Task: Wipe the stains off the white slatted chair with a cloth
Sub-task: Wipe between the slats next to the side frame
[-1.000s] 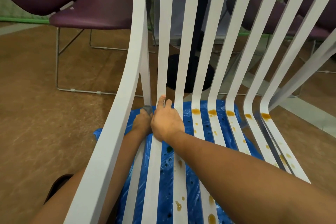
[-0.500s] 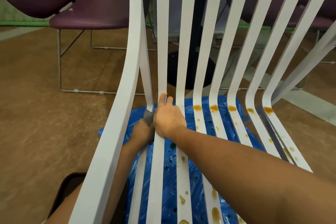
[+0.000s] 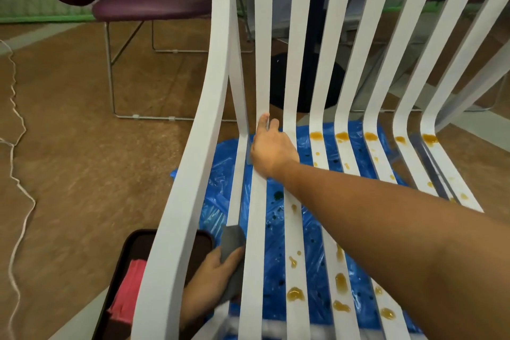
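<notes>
Wiping leftmost slat of white slatted chair (image 3: 193, 174) near its front, grey cloth (image 3: 233, 240) gripped in left hand (image 3: 212, 270); right hand (image 3: 273, 152) flat, bracing the bend. Next, likely: shifting right onto orange stains (image 3: 295, 294).

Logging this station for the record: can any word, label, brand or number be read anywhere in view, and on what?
None: no readable text on the white slatted chair, grey cloth, blue plastic sheet, dark brown tray, folded pink cloth or purple padded chair.
</notes>
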A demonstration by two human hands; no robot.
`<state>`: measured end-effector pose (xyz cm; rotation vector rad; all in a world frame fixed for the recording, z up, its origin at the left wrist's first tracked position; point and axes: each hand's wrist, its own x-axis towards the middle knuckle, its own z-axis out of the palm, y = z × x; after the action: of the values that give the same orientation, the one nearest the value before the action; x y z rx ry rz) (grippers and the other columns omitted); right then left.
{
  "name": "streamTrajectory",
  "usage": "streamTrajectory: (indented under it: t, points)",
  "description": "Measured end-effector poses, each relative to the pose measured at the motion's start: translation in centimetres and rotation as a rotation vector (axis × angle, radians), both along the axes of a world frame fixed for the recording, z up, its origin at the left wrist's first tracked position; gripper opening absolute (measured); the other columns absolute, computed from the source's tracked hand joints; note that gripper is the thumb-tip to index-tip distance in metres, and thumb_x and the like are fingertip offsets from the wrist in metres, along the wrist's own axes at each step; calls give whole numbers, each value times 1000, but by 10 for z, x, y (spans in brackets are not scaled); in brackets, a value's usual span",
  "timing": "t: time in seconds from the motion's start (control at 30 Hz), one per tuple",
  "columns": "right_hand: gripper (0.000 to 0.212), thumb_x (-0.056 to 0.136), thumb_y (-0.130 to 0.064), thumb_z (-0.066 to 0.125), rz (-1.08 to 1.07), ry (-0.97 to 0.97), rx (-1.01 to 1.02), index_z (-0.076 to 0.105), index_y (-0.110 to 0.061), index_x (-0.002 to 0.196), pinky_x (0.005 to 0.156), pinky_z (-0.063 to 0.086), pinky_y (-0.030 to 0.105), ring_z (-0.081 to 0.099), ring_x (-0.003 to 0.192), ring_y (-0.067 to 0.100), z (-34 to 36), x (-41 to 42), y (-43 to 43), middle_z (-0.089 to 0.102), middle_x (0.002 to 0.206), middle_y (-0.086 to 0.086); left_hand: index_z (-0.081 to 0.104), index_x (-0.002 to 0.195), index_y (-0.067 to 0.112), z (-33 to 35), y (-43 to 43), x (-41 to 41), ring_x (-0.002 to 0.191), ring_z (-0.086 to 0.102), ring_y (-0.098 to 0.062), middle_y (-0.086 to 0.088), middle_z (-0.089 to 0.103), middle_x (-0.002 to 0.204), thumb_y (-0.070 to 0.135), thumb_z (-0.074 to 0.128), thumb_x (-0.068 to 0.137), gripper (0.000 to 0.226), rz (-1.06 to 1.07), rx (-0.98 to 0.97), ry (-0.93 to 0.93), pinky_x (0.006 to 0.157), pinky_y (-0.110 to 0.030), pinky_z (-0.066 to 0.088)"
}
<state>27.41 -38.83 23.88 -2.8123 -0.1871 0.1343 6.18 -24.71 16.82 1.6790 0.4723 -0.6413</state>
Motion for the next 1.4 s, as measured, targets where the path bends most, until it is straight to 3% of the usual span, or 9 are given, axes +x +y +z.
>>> streamTrajectory:
  t: [0.17, 0.33, 0.5, 0.67, 0.9, 1.07, 1.2, 1.3, 1.4]
  points:
    - [72, 98, -17, 43, -2, -7, -1, 3, -5, 156, 86, 49, 43, 57, 102, 37, -2, -1, 1, 35, 139, 19, 70, 102, 7, -16, 15, -40, 73, 74, -5, -1, 78, 80, 5, 47, 104, 23, -47, -87, 170, 63, -13, 52]
    - [73, 98, -19, 46, 1, -13, 5, 4, -7, 156, 84, 52, 41, 58, 100, 34, -4, 0, 3, 36, 137, 18, 70, 115, 1, -7, 13, -21, 97, 74, -30, -17, 77, 102, 27, 57, 101, 32, -27, -79, 79, 82, -36, 60]
    - [72, 98, -20, 46, -3, -21, 14, 5, -7, 156, 84, 51, 40, 58, 100, 34, -5, 1, 1, 37, 136, 18, 73, 101, 7, 1, 1, 69, 83, 75, -29, -13, 77, 89, 60, 48, 99, 59, 29, 127, -37, 80, -41, 59]
    - [79, 96, -23, 53, 1, -12, 7, 3, -8, 156, 85, 53, 40, 57, 100, 32, -4, 0, 1, 36, 135, 16, 70, 96, 4, -5, -5, 174, 82, 66, -23, -13, 71, 90, 58, 36, 104, 64, -77, 407, -226, 71, -33, 49]
    - [73, 98, -21, 47, -22, -24, 19, 4, -11, 156, 82, 50, 40, 57, 102, 34, -7, 4, 2, 35, 135, 16, 65, 125, 2, -9, -19, 265, 116, 61, -40, -22, 67, 121, 53, 38, 105, 61, -26, 475, -275, 96, -41, 47]
    - [70, 101, -31, 42, -20, -41, 15, 5, -10, 156, 86, 50, 41, 57, 105, 34, -7, 4, 0, 35, 138, 17, 69, 111, 3, -9, -26, 248, 103, 65, -38, -20, 72, 106, 46, 40, 106, 52, 82, 384, -288, 94, -47, 51]
    - [80, 97, -29, 52, 5, -18, 9, 3, -9, 157, 88, 51, 40, 56, 105, 33, -4, 4, 0, 34, 138, 17, 64, 102, 2, 2, -30, 202, 77, 56, -18, -6, 61, 87, 37, 37, 109, 44, 27, 476, -304, 63, -23, 44]
    - [80, 97, -20, 51, -2, 23, -8, -1, -6, 156, 92, 51, 42, 55, 109, 36, -3, 4, -1, 30, 144, 20, 65, 107, 2, 4, -21, 165, 87, 57, -21, -11, 65, 98, 39, 38, 109, 46, -67, 510, -262, 72, -29, 37]
    - [79, 97, -14, 47, -3, 121, 8, -5, -4, 156, 99, 49, 42, 51, 119, 39, 6, 1, 1, 22, 151, 22, 61, 86, 7, 15, -4, 126, 93, 66, -31, -11, 66, 87, 42, 43, 107, 45, -149, 576, -183, 75, -30, 39]
